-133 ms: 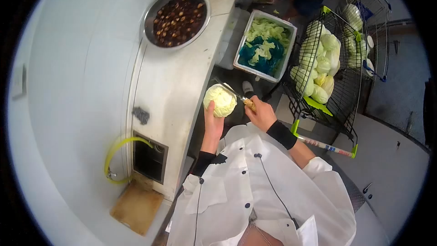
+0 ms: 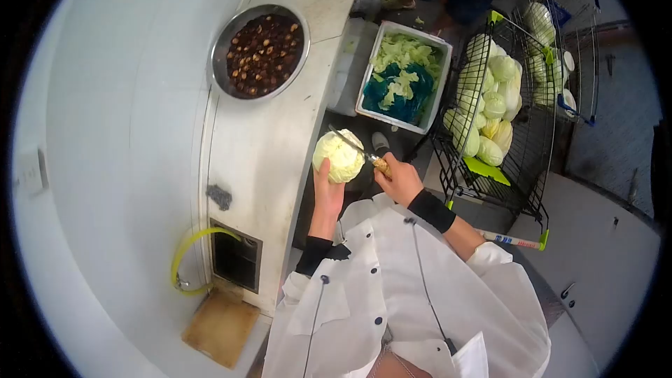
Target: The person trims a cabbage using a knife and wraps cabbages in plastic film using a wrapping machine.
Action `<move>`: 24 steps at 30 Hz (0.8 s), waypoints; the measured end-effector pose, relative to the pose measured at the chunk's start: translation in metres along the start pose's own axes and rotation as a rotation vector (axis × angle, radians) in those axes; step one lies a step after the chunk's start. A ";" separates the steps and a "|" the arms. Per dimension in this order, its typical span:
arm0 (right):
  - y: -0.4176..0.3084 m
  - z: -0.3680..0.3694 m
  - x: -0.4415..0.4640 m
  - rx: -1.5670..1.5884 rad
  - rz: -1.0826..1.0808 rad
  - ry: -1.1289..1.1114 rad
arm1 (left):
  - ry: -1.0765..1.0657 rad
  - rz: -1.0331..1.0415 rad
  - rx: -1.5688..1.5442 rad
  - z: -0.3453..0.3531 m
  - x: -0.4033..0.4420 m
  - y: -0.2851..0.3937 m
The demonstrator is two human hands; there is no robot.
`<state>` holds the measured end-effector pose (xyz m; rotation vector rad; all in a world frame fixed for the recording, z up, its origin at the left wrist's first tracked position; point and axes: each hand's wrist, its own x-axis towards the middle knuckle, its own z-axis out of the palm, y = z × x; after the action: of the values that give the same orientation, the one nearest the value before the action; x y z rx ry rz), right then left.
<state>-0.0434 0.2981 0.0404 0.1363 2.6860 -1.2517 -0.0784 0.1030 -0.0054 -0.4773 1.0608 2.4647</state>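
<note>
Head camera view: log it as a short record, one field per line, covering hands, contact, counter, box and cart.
left hand: holds a pale green, round cabbage
right hand: grips a thin-bladed knife with a light brown handle
contact: knife crosses the cabbage in this view; whether it touches is unclear
counter: round steel bowl of dark brown pieces; crumpled grey pad
box: white, rectangular box with pale green leaves
cart: black wire cart with several pale cabbages
</note>
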 end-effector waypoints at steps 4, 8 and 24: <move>-0.004 0.011 0.012 0.003 0.065 -0.033 | 0.065 -0.040 0.125 0.009 0.007 0.031; 0.014 0.006 0.027 -0.024 0.122 -0.010 | 0.012 -0.066 0.183 0.030 0.038 0.032; 0.045 -0.008 0.043 -0.046 0.295 0.176 | -0.105 -0.117 0.270 0.076 0.088 0.017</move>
<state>-0.0792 0.3339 0.0033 0.6384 2.7051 -1.1332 -0.1733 0.1696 0.0134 -0.3125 1.2603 2.1773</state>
